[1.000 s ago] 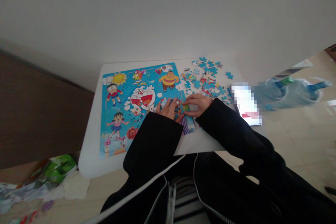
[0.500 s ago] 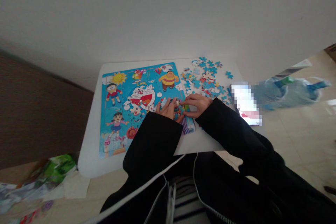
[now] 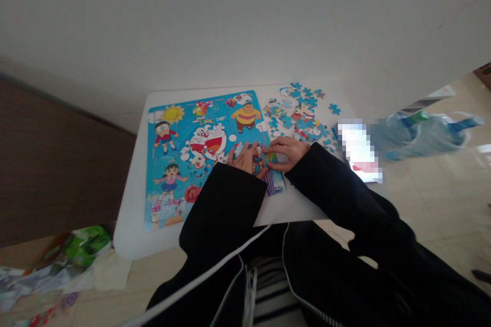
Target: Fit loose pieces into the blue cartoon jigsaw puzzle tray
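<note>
My left hand (image 3: 245,160) lies with fingers spread on the Doraemon jigsaw puzzle (image 3: 209,142), grasping nothing that shows. My right hand (image 3: 288,153) reaches its bent fingers and thumb to the puzzle's right side; I can't tell whether they pinch a piece. The puzzle lies flat on the white counter (image 3: 130,225), just beside the loose jigsaw pieces (image 3: 306,112).

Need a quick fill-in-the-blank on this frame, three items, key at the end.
1. The left hand is over the puzzle, whose printed sun is coloured ____.
2. The pile of loose pieces lies to the ____ of the puzzle.
3. The right hand comes out of a ____ sleeve.

Missing words: yellow; right; black.
</note>
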### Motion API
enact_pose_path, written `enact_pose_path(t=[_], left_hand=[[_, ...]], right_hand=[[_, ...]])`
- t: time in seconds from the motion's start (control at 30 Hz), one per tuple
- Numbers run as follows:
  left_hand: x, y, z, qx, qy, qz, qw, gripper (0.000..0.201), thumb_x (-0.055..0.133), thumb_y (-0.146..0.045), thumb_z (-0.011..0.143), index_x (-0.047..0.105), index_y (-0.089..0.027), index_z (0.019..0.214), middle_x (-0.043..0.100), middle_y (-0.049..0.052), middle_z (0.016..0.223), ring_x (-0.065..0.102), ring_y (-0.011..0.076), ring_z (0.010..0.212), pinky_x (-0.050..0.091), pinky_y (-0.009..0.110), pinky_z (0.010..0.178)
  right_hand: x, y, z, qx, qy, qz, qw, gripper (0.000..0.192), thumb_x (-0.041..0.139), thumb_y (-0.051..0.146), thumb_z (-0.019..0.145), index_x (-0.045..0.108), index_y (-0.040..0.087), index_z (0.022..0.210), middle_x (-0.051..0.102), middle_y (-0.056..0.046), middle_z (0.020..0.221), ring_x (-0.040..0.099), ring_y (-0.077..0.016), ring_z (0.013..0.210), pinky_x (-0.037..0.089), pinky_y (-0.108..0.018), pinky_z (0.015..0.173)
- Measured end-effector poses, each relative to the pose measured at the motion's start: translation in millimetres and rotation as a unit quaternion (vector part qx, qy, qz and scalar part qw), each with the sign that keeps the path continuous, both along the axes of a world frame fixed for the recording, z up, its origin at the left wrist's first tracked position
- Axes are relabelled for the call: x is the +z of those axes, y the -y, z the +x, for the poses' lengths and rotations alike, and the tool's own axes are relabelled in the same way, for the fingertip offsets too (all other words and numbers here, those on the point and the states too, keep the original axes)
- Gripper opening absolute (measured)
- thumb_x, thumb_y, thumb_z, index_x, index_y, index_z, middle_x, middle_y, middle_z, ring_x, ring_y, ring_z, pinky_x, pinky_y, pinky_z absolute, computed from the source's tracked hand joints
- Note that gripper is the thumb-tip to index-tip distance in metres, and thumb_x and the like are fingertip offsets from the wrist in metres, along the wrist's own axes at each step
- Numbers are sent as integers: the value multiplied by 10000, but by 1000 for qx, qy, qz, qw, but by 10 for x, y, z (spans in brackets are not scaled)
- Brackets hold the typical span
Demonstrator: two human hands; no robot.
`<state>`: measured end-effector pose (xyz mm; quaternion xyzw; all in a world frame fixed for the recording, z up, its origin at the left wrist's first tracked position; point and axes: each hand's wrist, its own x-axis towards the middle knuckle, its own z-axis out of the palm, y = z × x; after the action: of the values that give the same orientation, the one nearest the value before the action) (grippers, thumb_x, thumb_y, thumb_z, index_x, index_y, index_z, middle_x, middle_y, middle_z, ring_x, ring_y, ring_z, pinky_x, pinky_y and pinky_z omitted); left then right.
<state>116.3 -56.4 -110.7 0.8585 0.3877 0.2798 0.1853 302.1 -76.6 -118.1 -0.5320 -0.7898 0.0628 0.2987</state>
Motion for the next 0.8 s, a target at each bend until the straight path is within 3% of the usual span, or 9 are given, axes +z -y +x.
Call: enact_pose_path(t=[0.37, 0.6, 0.8], left_hand=[[-28, -36, -26, -23, -15, -30, 999, 499, 587, -298, 769, 440, -191, 1234, 609, 119, 1148, 419, 277, 1238, 222, 551, 1078], [0, -33, -28, -24, -24, -22, 999, 323, 570, -284, 783, 507, -199, 1088, 527, 98, 1265, 404, 282, 1248, 249, 567, 1063], [-8, -28, -25, -20, -20, -16, 999, 380, 570, -284, 783, 488, -191, 1142, 544, 101, 1246, 409, 268, 1248, 242, 548, 1073]], right_hand=[[48, 4, 9, 9, -4, -23, 1000, 292, 593, 385, 752, 679, 195, 956, 643, -67, 877, 604, -161, 761, 502, -288, 665], [-20, -13, 25, 18, -1, 23, 1000, 305, 590, 383, 754, 689, 181, 960, 647, -64, 830, 609, -152, 725, 493, -267, 607], [51, 6, 22, 10, -5, -6, 1000, 296, 584, 388, 765, 689, 186, 955, 646, -62, 845, 609, -143, 745, 497, -254, 638]])
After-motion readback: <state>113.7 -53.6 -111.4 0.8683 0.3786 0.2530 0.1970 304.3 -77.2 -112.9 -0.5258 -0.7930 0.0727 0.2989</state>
